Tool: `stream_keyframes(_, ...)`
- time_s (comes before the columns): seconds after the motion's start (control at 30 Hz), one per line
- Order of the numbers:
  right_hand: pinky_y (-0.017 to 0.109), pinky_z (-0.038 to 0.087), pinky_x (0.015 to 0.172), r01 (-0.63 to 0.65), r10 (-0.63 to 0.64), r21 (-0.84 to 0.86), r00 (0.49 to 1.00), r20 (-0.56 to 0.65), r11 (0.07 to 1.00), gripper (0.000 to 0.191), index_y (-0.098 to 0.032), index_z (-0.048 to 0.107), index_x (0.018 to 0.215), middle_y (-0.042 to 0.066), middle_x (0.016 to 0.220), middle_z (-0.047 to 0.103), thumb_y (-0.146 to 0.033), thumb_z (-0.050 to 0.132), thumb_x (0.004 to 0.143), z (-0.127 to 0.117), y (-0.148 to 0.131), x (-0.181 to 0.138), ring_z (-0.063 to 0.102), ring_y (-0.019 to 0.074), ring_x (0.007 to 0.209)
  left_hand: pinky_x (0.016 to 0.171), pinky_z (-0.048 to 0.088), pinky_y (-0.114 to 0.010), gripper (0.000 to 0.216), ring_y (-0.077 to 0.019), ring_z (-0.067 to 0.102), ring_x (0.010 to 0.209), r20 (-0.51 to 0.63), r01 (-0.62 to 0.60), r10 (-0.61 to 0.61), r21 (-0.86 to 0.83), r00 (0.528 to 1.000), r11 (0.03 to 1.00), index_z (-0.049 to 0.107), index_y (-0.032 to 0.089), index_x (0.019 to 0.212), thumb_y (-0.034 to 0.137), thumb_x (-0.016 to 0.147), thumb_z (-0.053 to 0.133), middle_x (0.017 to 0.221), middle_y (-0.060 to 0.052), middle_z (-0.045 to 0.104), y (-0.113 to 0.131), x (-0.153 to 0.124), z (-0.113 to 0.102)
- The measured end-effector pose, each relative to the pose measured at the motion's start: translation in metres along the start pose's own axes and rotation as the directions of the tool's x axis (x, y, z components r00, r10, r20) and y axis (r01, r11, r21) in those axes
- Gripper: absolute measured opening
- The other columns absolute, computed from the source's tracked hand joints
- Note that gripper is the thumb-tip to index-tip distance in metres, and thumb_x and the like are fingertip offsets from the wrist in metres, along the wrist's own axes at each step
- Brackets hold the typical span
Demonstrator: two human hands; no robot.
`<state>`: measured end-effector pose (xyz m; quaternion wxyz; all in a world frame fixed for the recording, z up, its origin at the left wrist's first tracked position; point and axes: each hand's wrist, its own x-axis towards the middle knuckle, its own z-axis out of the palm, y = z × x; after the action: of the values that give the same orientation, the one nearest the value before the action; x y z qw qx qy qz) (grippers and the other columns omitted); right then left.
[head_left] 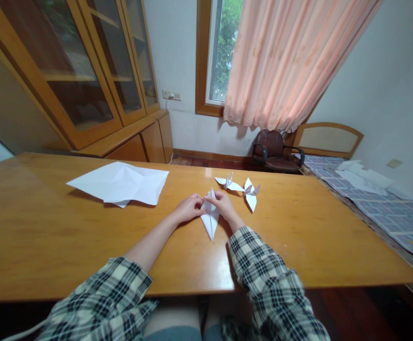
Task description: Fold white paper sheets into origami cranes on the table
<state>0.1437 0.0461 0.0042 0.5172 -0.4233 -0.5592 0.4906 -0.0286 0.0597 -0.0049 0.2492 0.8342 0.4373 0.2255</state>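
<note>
A white folded paper (pixel 211 224), long and diamond-shaped with a crease down its middle, lies on the wooden table (pixel 284 227) with one point towards me. My left hand (pixel 191 208) is closed at its left edge, fingers curled and pressed on the paper. From the other side my right hand (pixel 222 204) pinches the upper part of the same paper, near its far tip. Some fingertips are hidden behind the folds. Just beyond my right hand sit two finished paper cranes, one crane (pixel 229 183) with wings spread sideways and another crane (pixel 250 193) beside it.
Creased white paper sheets (pixel 128 183) lie on the table's left side. A glass-doored cabinet (pixel 121 61) stands behind at left. Past the far edge are a brown office chair (pixel 272 149) and, to the right, a bed (pixel 369 199) with more paper on it.
</note>
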Motion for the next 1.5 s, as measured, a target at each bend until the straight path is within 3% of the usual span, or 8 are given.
stream_keyframes(0.23, 0.024, 0.039, 0.054, 0.01, -0.009, 0.013, 0.999, -0.05, 1.0, 0.028, -0.015, 0.068, 0.064, 0.002, 0.061, 0.065, -0.042, 0.073, 0.064, 0.004, 0.001, 0.002, 0.055, 0.0136, 0.055, 0.067, 0.043, -0.029, 0.021, -0.0191, 0.057, 0.078, 0.006, 0.003, -0.003, 0.01, 1.0, 1.0, 0.061, 0.019, 0.07, 0.038, 0.069, 0.068, 0.087, -0.003, 0.057, -0.003, 0.002, 0.001)
stream_keyframes(0.53, 0.031, 0.049, 0.069, 0.008, 0.008, 0.184, 0.996, -0.086, 0.983, 0.026, -0.016, 0.069, 0.076, 0.005, 0.074, 0.071, -0.039, 0.073, 0.065, 0.009, 0.0, 0.005, 0.065, 0.0201, 0.073, 0.074, 0.045, -0.031, 0.019, -0.0207, 0.058, 0.085, -0.001, 0.026, -0.026, -0.015, 1.0, 1.0, 0.06, 0.019, 0.068, 0.035, 0.067, 0.07, 0.097, -0.004, 0.06, -0.002, 0.003, 0.002)
stream_keyframes(0.7, 0.031, 0.049, 0.07, 0.002, 0.014, 0.216, 0.997, -0.072, 0.976, 0.027, -0.017, 0.067, 0.077, 0.006, 0.077, 0.07, -0.041, 0.072, 0.066, 0.009, 0.002, 0.006, 0.066, 0.0215, 0.078, 0.073, 0.045, -0.03, 0.022, -0.0196, 0.057, 0.082, 0.012, -0.008, 0.009, -0.017, 1.0, 1.0, 0.065, 0.019, 0.076, 0.038, 0.068, 0.071, 0.096, -0.004, 0.06, -0.004, 0.002, 0.0)
stream_keyframes(0.87, 0.031, 0.049, 0.073, 0.056, -0.04, 0.226, 0.996, -0.076, 0.973, 0.024, -0.017, 0.066, 0.076, 0.005, 0.078, 0.07, -0.04, 0.071, 0.07, 0.008, 0.003, 0.005, 0.067, 0.0208, 0.08, 0.078, 0.044, -0.029, 0.032, -0.0189, 0.057, 0.086, -0.019, -0.114, 0.113, -0.091, 0.993, 0.989, 0.068, 0.02, 0.09, 0.047, 0.086, 0.051, 0.092, -0.004, 0.063, 0.001, -0.001, -0.005)
stream_keyframes(1.03, 0.034, 0.05, 0.075, 0.047, -0.034, 0.209, 0.997, -0.065, 0.977, 0.033, -0.018, 0.067, 0.087, 0.005, 0.079, 0.072, -0.043, 0.073, 0.067, 0.009, 0.001, 0.003, 0.067, 0.0225, 0.082, 0.078, 0.04, -0.03, 0.038, -0.0186, 0.057, 0.08, -0.097, -0.163, 0.16, -0.029, 0.982, 0.986, 0.067, 0.018, 0.075, 0.044, 0.09, 0.044, 0.078, -0.004, 0.065, 0.005, 0.001, -0.003)
stream_keyframes(1.2, 0.034, 0.051, 0.075, 0.032, -0.011, 0.215, 0.995, -0.098, 0.976, 0.045, -0.018, 0.069, 0.097, 0.007, 0.085, 0.072, -0.057, 0.057, 0.078, 0.006, 0.006, 0.001, 0.067, 0.0224, 0.082, 0.068, 0.038, -0.027, 0.037, -0.0168, 0.054, 0.071, -0.136, -0.124, 0.12, -0.028, 0.983, 0.992, 0.069, 0.017, 0.075, 0.045, 0.088, 0.048, 0.069, -0.002, 0.065, -0.002, 0.004, 0.003)
stream_keyframes(1.5, 0.032, 0.048, 0.078, 0.173, -0.175, -0.029, 0.972, -0.158, 0.985, 0.029, -0.018, 0.069, 0.089, 0.006, 0.085, 0.071, -0.044, 0.056, 0.083, 0.001, 0.014, 0.002, 0.063, 0.0203, 0.083, 0.066, 0.037, -0.026, 0.031, -0.0172, 0.054, 0.072, -0.181, -0.1, 0.091, -0.04, 0.979, 0.994, 0.072, 0.018, 0.075, 0.043, 0.084, 0.055, 0.07, -0.003, 0.066, -0.001, 0.004, 0.005)
